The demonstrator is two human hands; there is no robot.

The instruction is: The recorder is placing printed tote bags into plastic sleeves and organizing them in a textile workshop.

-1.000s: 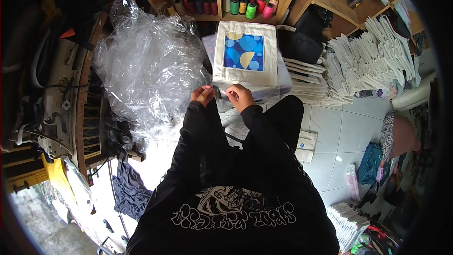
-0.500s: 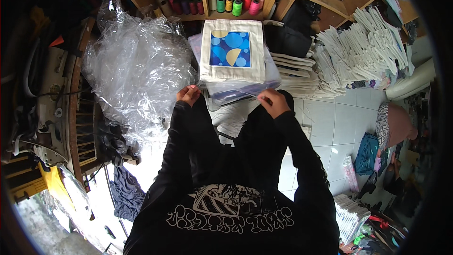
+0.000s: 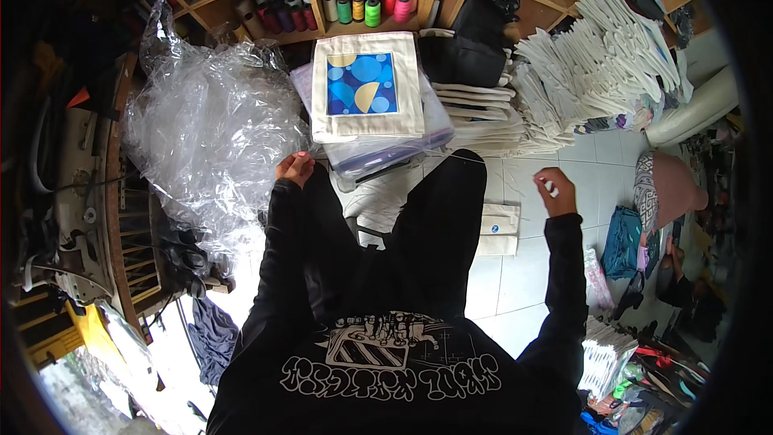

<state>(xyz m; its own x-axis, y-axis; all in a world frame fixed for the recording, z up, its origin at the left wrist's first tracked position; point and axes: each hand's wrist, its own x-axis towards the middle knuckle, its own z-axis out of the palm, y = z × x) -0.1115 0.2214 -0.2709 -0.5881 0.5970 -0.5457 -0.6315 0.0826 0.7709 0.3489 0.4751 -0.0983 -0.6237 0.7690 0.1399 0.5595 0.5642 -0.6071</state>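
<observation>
A cream canvas bag (image 3: 368, 125) with a blue, circle-patterned panel lies flat on a stack of clear plastic sleeves (image 3: 441, 125) before my knees. At the stack's near left corner my left hand (image 3: 295, 168) is closed in a pinch; what its fingers hold is too small to make out. Well off to the right, above the tiles, my right hand (image 3: 555, 192) is closed, thumb against curled fingers. A thin pale strip (image 3: 455, 156) runs from the stack's front edge toward it, and the hand seems to grip its end.
A big heap of crumpled clear plastic (image 3: 217, 129) stands left of the stack. Folded cream bags (image 3: 475, 113) and a leaning pile (image 3: 600, 64) lie to the right. Thread spools (image 3: 370, 12) fill the shelf behind. Another cream bag (image 3: 499, 229) rests on the tiled floor; a person (image 3: 672, 185) is farther right.
My right hand has swung away from the stack's front edge, out to the right and a little toward me. My left hand stays at the near left corner. The view has turned slightly right.
</observation>
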